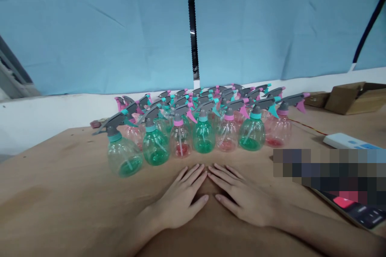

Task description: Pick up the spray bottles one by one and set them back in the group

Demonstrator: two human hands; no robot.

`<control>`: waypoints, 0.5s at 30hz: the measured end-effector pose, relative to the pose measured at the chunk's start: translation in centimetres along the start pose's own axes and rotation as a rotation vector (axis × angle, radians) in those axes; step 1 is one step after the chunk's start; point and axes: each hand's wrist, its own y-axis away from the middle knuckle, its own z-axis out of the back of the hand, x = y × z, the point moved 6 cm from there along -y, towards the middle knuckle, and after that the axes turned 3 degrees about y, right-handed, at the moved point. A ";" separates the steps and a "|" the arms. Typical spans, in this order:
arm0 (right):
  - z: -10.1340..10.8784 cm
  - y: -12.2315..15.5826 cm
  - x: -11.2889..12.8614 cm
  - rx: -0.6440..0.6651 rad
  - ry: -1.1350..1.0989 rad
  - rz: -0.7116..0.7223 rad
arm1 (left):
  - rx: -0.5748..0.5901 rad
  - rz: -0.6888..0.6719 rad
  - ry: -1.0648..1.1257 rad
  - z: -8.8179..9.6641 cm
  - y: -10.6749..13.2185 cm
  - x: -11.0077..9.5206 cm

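My left hand [182,196] lies flat on the wooden table [60,192], palm down, fingers stretched out and holding nothing. Beside it, my right hand [243,196] rests the same way, its fingertips close to those of the left. Just beyond my fingers stand rows of clear spray bottles with grey trigger heads. Nearest are a green spray bottle [204,138], a pink spray bottle [181,142] and another pink spray bottle [227,136]. At the front left, a green spray bottle [125,158] is set slightly apart. Bottles farther back are partly hidden.
A phone [358,209] lies at the right, partly blurred out. Behind it is a white box-like device [346,142] with a thin wire. An open cardboard box [356,98] stands at the back right. Blue sheeting [120,28] hangs behind the table.
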 end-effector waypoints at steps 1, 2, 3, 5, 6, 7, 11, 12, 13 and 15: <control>0.1 0.0 0.0 0.000 0.005 -0.003 | 0.003 -0.004 -0.005 0.0 0.0 0.0; 0.1 0.0 0.0 0.002 0.011 -0.006 | 0.006 -0.007 -0.011 -0.1 0.0 0.0; 0.2 0.0 0.1 0.008 0.017 -0.009 | 0.007 -0.008 -0.018 -0.1 -0.1 0.0; 0.2 0.0 0.1 0.025 0.031 -0.015 | 0.004 -0.010 -0.033 -0.1 -0.1 0.0; 0.3 -0.1 0.1 0.033 0.038 -0.018 | 0.002 -0.010 -0.039 -0.2 -0.1 0.1; 0.3 -0.1 0.2 0.040 0.042 -0.020 | -0.001 -0.009 -0.044 -0.2 -0.1 0.1; 0.4 -0.1 0.2 0.042 0.038 -0.025 | -0.009 -0.011 -0.050 -0.2 -0.1 0.2; 0.4 -0.1 0.2 0.040 0.034 -0.025 | -0.010 -0.012 -0.051 -0.2 -0.1 0.2; 0.4 -0.1 0.2 0.038 0.030 -0.026 | -0.009 -0.011 -0.051 -0.2 -0.1 0.3; 0.4 -0.1 0.1 0.036 0.020 -0.028 | -0.007 -0.010 -0.056 -0.2 -0.1 0.3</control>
